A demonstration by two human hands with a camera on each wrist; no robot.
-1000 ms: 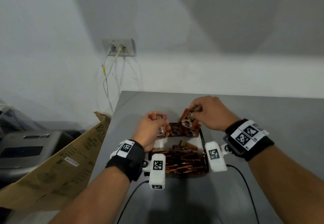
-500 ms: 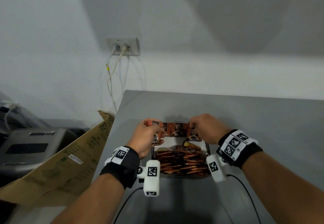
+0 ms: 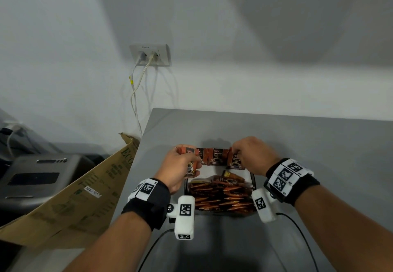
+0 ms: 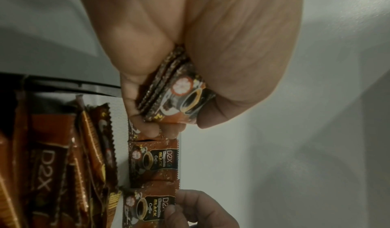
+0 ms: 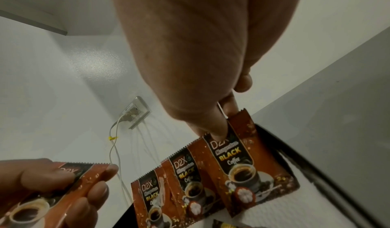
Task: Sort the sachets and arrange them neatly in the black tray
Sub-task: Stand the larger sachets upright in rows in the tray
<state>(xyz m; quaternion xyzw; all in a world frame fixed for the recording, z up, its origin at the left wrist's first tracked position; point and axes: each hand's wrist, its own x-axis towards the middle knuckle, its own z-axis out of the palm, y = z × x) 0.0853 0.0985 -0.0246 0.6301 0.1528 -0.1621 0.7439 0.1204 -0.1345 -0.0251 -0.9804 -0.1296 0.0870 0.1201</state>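
Observation:
A black tray [image 3: 253,181] with a white liner sits on the grey table. Its near half holds a pile of long brown stick sachets [image 3: 221,197]. Along its far edge stand square brown coffee sachets [image 3: 216,156] in a row. My left hand [image 3: 180,165] grips a small stack of square sachets [image 4: 175,91] at the row's left end. My right hand [image 3: 248,154] pinches the top of the rightmost square sachet [image 5: 246,161], which stands tilted at the row's right end.
A cardboard sheet [image 3: 70,197] leans against the table's left edge, with a grey machine [image 3: 36,176] beyond it. A wall socket [image 3: 151,54] with two white cables hangs behind the table. Black wrist cables [image 3: 297,233] trail over the near table surface.
My right hand brought its sachet down from above the tray to the right end of the row. My left hand stayed at the left end with its stack. The head view shifted slightly.

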